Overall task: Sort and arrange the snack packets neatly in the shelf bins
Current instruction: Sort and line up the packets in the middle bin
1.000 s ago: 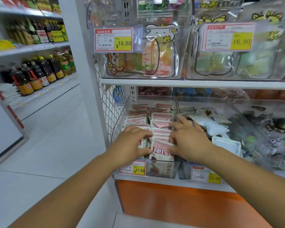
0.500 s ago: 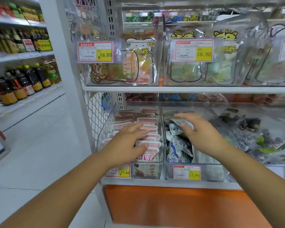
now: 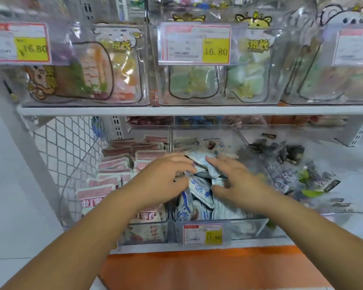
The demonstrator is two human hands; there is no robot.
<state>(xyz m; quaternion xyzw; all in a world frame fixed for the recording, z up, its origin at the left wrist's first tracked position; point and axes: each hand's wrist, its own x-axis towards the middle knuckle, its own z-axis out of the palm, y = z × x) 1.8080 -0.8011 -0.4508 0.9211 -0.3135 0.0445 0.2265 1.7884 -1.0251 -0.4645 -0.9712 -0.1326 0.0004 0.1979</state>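
Both hands were over the middle bin [image 3: 249, 227] on the lower shelf [image 3: 260, 242]. This clear bin held a loose pile of blue-and-white packets [image 3: 199, 189], lying in different directions. The left hand [image 3: 164, 181] was at the left side of the pile, its fingers [image 3: 184, 167] curled down onto the top packets (the picture was blurred there, so I could not tell if they gripped one). The right hand [image 3: 237, 181] lay on the right side of the pile, the fingers [image 3: 215, 161] spread and rather straight, holding nothing. In the left bin [image 3: 147, 229], just beside, pink packets [image 3: 117, 164] stood in tidy rows. The right bin [image 3: 344, 206] held dark and purple packets [image 3: 285, 155], scattered. A price tag [image 3: 202, 234] hung on the near front of the middle bin.
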